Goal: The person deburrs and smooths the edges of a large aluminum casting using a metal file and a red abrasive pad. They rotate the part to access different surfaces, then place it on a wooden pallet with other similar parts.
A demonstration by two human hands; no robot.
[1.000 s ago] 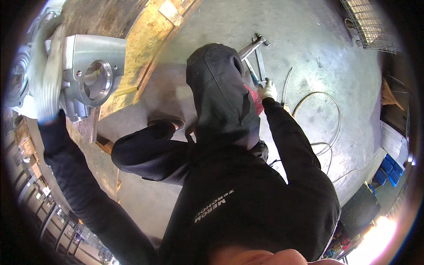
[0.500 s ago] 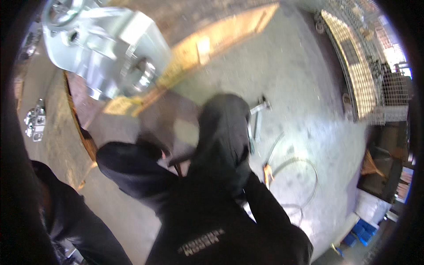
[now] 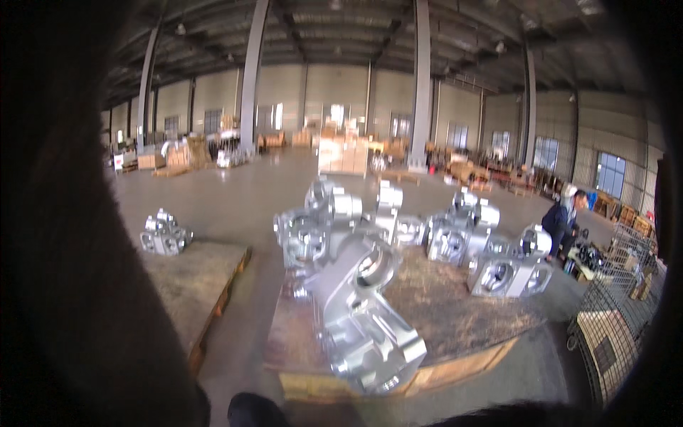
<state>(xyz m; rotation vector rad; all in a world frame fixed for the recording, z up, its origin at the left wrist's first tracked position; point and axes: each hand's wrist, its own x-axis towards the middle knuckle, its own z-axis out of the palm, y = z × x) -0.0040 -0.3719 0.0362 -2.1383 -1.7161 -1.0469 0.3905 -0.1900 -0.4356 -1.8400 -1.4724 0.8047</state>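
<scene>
Neither of my hands shows. A dark, blurred shape (image 3: 135, 306), perhaps a sleeve close to the camera, fills the left side. Dark cloth (image 3: 252, 410) also shows at the lower edge. Nearest to me, a large silver metal casting (image 3: 370, 320) with round bores leans at the front edge of a wooden pallet (image 3: 455, 356), partly over that edge. Behind it stand several similar castings, among them one at the left (image 3: 306, 238), one farther right (image 3: 459, 231) and one at the right end (image 3: 509, 270).
Another pallet (image 3: 199, 285) at the left bears a smaller-looking casting (image 3: 165, 235). A wire mesh cage (image 3: 612, 320) stands at the right. Beyond it a person in dark clothes (image 3: 562, 217) bends over metal parts. Stacked cartons (image 3: 343, 155) and columns (image 3: 421, 85) stand farther back.
The view has swung up from my dark-clothed lap and the floor to the pallets and the hall. The hose and tools on the floor have gone out of view.
</scene>
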